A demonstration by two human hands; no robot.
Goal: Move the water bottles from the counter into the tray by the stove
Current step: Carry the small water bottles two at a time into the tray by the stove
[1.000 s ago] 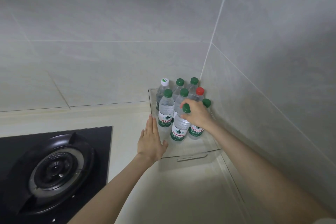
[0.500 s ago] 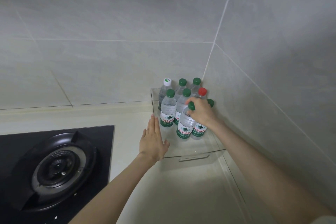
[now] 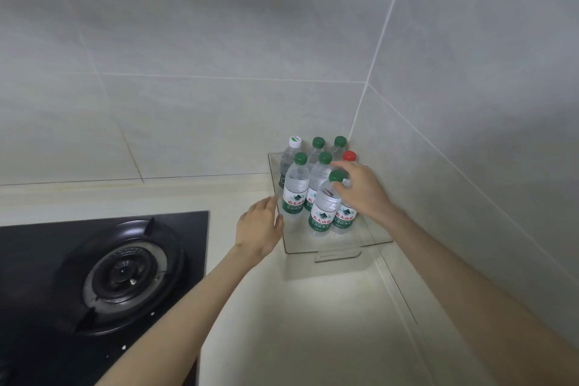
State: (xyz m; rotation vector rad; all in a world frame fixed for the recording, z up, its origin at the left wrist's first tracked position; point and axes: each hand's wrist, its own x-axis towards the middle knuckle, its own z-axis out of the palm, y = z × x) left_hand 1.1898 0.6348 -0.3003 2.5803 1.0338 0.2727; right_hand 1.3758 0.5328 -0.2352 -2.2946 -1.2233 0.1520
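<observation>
A clear plastic tray sits in the counter's corner against the tiled walls. Several water bottles stand upright in it, most with green caps, one with a white cap and one with a red cap. The front green-capped bottle stands on the tray floor. My right hand is at its neck, fingers loosened and spread, thumb touching just below the cap. It hides part of the bottle behind. My left hand rests flat against the tray's left wall, fingers straight.
A black gas stove with its burner lies to the left of the tray. Cream counter stretches in front of the tray toward me. Tiled walls close off the back and the right side.
My right hand has set the front bottle further into the tray beside the others and loosened its grip on the cap. My left hand stays against the tray wall.
</observation>
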